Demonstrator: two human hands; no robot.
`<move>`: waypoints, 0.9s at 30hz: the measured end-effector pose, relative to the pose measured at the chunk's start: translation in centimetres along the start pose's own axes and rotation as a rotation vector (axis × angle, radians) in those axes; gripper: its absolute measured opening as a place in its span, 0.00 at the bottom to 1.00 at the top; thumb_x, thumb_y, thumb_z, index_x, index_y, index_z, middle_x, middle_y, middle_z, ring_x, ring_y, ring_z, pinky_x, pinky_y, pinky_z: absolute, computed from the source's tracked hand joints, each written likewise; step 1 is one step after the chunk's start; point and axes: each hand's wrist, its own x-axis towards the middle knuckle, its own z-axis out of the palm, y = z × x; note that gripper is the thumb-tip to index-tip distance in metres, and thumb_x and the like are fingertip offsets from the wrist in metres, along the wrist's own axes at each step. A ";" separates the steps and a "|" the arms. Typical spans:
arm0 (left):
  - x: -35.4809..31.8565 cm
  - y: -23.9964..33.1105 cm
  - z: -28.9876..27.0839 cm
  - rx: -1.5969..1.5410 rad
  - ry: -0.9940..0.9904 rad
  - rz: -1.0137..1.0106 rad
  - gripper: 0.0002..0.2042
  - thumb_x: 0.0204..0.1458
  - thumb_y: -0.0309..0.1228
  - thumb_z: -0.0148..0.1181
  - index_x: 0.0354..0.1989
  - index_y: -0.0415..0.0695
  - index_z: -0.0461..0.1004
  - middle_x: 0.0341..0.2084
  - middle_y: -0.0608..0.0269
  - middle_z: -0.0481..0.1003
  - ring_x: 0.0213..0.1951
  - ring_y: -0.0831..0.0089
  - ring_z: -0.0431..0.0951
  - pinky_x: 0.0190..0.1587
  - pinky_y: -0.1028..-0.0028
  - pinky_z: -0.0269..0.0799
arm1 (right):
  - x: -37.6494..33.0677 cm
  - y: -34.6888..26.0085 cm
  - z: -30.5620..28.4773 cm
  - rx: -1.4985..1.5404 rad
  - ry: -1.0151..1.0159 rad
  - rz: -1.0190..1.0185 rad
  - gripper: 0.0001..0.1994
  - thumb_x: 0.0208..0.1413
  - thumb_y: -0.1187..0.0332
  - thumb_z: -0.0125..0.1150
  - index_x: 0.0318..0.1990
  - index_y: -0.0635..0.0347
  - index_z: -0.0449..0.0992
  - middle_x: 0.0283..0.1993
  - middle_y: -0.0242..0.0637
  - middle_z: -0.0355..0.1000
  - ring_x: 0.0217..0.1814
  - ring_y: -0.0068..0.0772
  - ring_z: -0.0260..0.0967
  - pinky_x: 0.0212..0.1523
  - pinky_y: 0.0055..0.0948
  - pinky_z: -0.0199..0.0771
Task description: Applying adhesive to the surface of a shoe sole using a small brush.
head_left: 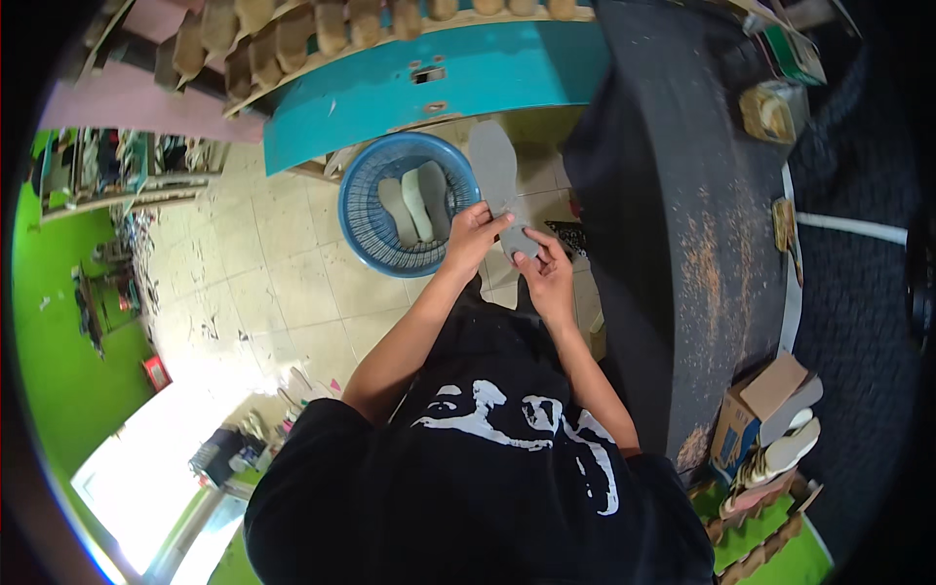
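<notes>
In front of me, both hands hold a long grey shoe sole (494, 161), its wide end pointing away. My left hand (470, 239) pinches it near the middle from the left side, thumb on top. At the narrow near end, my right hand (548, 273) grips it between thumb and fingers. Just left of the sole, a round blue plastic basket (348, 234) stands on the tiled floor. Inside it lie a beige sole (398, 213), a pale greenish sole (416, 207) and a grey sole (436, 195), side by side.
Right of me runs a dark-covered workbench (648, 156) strewn with brown crumbs, with a tub (773, 112) at its far end. A cardboard box (770, 390) and shoes (788, 450) sit lower right. Beyond the basket are a teal panel (507, 68) and racked shoe lasts (292, 41).
</notes>
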 end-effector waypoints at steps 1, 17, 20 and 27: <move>-0.1 0.0 -1.6 -0.011 0.023 0.010 0.13 0.62 0.24 0.68 0.53 0.34 0.79 0.47 0.59 0.84 0.46 0.76 0.83 0.48 0.74 0.78 | 0.0 0.9 1.1 0.000 -0.019 0.031 0.22 0.65 0.83 0.64 0.65 0.69 0.72 0.61 0.44 0.78 0.59 0.26 0.77 0.59 0.26 0.78; 4.0 -6.4 -24.8 0.004 0.493 -0.045 0.08 0.65 0.26 0.63 0.48 0.35 0.81 0.35 0.65 0.83 0.34 0.81 0.78 0.39 0.77 0.72 | 0.1 18.0 8.5 -0.359 -0.171 0.359 0.26 0.55 0.81 0.73 0.62 0.60 0.75 0.50 0.38 0.80 0.45 0.26 0.79 0.47 0.28 0.79; 5.0 -7.4 -27.9 0.090 0.463 -0.050 0.13 0.63 0.22 0.59 0.55 0.35 0.78 0.40 0.62 0.83 0.40 0.79 0.80 0.44 0.75 0.74 | 2.9 21.1 9.2 -0.627 -0.293 0.358 0.27 0.55 0.83 0.71 0.63 0.63 0.74 0.52 0.39 0.79 0.44 0.27 0.82 0.44 0.27 0.82; 9.3 -8.9 -35.7 0.624 0.410 -0.156 0.33 0.52 0.21 0.54 0.71 0.39 0.66 0.55 0.43 0.82 0.59 0.49 0.81 0.62 0.62 0.73 | 9.7 29.3 12.9 -0.857 -0.457 0.235 0.25 0.53 0.77 0.71 0.60 0.57 0.76 0.48 0.43 0.81 0.44 0.39 0.84 0.47 0.36 0.83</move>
